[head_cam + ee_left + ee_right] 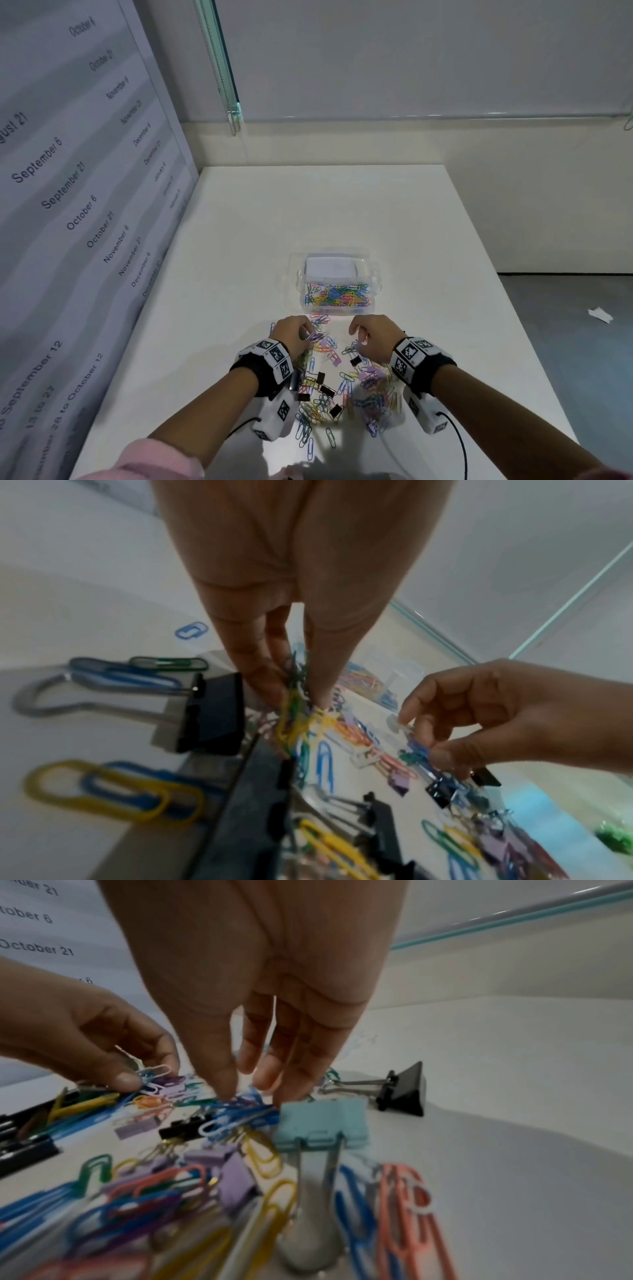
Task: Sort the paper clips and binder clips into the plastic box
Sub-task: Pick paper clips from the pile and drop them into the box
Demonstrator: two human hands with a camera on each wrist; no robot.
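A clear plastic box (297, 274) stands mid-table; its near compartment holds many coloured paper clips (337, 294). In front of it lies a loose pile of paper clips (371, 394) mixed with black binder clips (325, 389). My left hand (305, 337) is at the pile's far left, and its fingertips pinch a tangle of yellow and green paper clips (294, 718). My right hand (358, 339) is at the pile's far right, thumb and fingers closing on a small bunch of blue paper clips (240, 1110). A teal binder clip (322, 1123) lies just below those fingers.
A wall poster (68, 205) printed with dates runs along the table's left edge. The table's right edge drops to a grey floor with a paper scrap (599, 315). Black cables (459, 442) trail from the wrist cameras. A black binder clip (404, 1091) sits right of the pile.
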